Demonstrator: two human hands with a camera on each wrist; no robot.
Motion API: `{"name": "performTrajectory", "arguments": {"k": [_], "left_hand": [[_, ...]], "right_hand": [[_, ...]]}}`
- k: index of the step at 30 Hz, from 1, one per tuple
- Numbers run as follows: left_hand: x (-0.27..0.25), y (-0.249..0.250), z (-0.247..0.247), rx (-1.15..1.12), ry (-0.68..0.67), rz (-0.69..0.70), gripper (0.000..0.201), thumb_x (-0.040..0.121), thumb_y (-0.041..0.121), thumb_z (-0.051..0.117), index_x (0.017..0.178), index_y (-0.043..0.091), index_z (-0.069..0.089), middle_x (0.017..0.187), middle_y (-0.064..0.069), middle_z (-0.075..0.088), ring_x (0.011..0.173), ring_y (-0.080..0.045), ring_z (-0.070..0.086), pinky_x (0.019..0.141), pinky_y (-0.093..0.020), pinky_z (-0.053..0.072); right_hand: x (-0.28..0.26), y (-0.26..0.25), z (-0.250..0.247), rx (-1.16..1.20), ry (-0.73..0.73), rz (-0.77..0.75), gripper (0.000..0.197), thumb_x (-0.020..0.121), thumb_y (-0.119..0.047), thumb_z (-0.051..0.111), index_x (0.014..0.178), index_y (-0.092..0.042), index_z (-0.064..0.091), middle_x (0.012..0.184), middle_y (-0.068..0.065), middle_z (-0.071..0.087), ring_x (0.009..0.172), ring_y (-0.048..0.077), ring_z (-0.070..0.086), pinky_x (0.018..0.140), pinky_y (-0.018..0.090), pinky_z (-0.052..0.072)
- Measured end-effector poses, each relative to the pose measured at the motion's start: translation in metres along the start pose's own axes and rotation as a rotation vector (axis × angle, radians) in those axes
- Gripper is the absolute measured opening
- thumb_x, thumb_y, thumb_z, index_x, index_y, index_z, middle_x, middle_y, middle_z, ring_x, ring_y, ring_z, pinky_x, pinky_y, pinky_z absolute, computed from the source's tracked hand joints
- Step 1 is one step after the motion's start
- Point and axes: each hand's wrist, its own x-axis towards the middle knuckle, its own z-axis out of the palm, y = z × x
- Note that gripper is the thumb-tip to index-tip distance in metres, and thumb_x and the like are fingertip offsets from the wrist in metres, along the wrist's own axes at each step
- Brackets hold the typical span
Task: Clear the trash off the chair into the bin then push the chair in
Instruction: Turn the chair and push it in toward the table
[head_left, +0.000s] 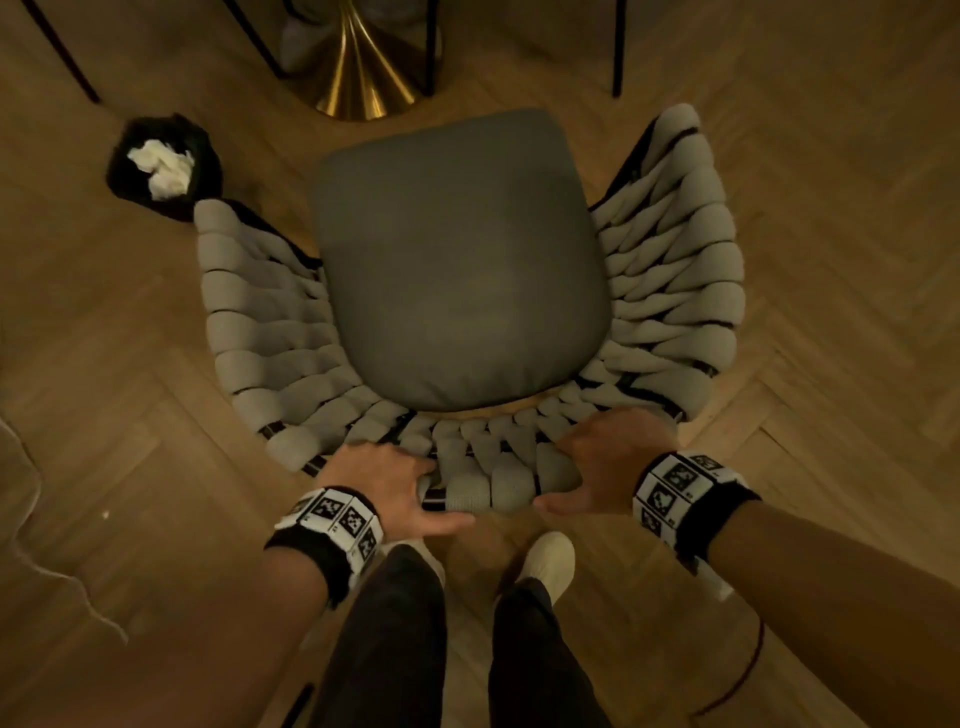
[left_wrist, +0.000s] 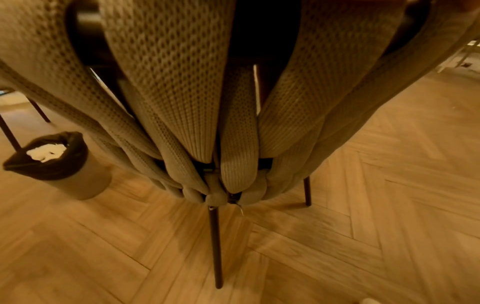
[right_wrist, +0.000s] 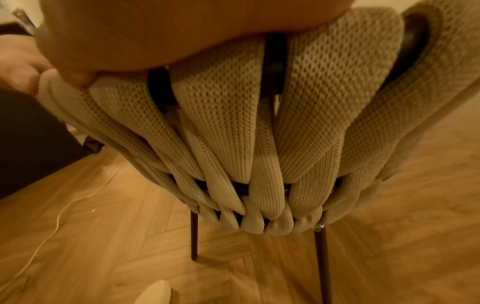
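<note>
At the top rim of the backrest we see both hands gripping the chair (head_left: 462, 270): left hand (head_left: 384, 480) with fingers curled over the woven rim, thumb beneath; right hand (head_left: 608, 462) wrapped the same way, just beside it. Grey seat cushion (head_left: 457, 260) bare. Woven padded straps (left_wrist: 182, 82) run down to dark metal legs (left_wrist: 217, 246). Bin (head_left: 166, 169), black-lined, stands on the floor by the chair's left arm, white crumpled trash (head_left: 163, 163) inside. Gold table base (head_left: 363, 67) just beyond the seat front. Herringbone wood floor (head_left: 831, 208); thin white cable (right_wrist: 52, 226) lies on it.
</note>
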Motion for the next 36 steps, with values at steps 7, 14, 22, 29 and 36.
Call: {"name": "performTrajectory", "arguments": {"k": [7, 14, 22, 29, 36], "left_hand": [[0.003, -0.102, -0.029, 0.115, -0.077, 0.039, 0.100, 0.048, 0.101, 0.016, 0.117, 0.039, 0.056, 0.082, 0.007, 0.068, 0.078, -0.017, 0.063, 0.074, -0.036, 0.053], [0.032, -0.166, -0.064, 0.160, -0.063, 0.080, 0.104, 0.045, 0.102, 0.014, 0.114, 0.038, 0.059, 0.082, 0.005, 0.069, 0.074, -0.017, 0.062, 0.067, -0.033, 0.052], [0.077, -0.219, -0.114, 0.129, -0.028, 0.056, 0.110, 0.040, 0.104, 0.011, 0.113, 0.037, 0.060, 0.083, 0.006, 0.069, 0.077, -0.018, 0.062, 0.073, -0.036, 0.053], [0.114, -0.273, -0.163, 0.116, -0.003, 0.032, 0.107, 0.044, 0.103, 0.011, 0.119, 0.040, 0.056, 0.083, 0.004, 0.069, 0.074, -0.018, 0.061, 0.068, -0.034, 0.052], [0.138, -0.319, -0.207, 0.130, 0.036, 0.010, 0.099, 0.045, 0.103, 0.012, 0.097, 0.036, 0.065, 0.067, 0.006, 0.066, 0.062, -0.016, 0.059, 0.059, -0.030, 0.050]], "right_hand": [[0.047, -0.068, -0.047, 0.099, 0.043, 0.097, 0.097, 0.049, -0.098, 0.018, 0.098, -0.027, 0.062, 0.091, -0.005, 0.067, 0.081, 0.020, 0.062, 0.075, 0.036, 0.051], [0.095, -0.080, -0.094, 0.129, 0.065, 0.152, 0.097, 0.045, -0.100, 0.014, 0.096, -0.032, 0.062, 0.090, -0.006, 0.067, 0.080, 0.019, 0.061, 0.076, 0.040, 0.052], [0.148, -0.058, -0.166, 0.104, 0.082, 0.137, 0.090, 0.049, -0.098, 0.018, 0.095, -0.033, 0.061, 0.086, -0.007, 0.065, 0.078, 0.017, 0.060, 0.074, 0.036, 0.052], [0.200, -0.042, -0.237, 0.087, 0.067, 0.092, 0.091, 0.052, -0.097, 0.019, 0.095, -0.028, 0.061, 0.081, -0.007, 0.061, 0.073, 0.017, 0.056, 0.075, 0.036, 0.052], [0.249, -0.033, -0.295, 0.061, 0.065, 0.056, 0.097, 0.050, -0.098, 0.016, 0.099, -0.028, 0.062, 0.092, -0.002, 0.067, 0.081, 0.020, 0.060, 0.074, 0.037, 0.051]]}}
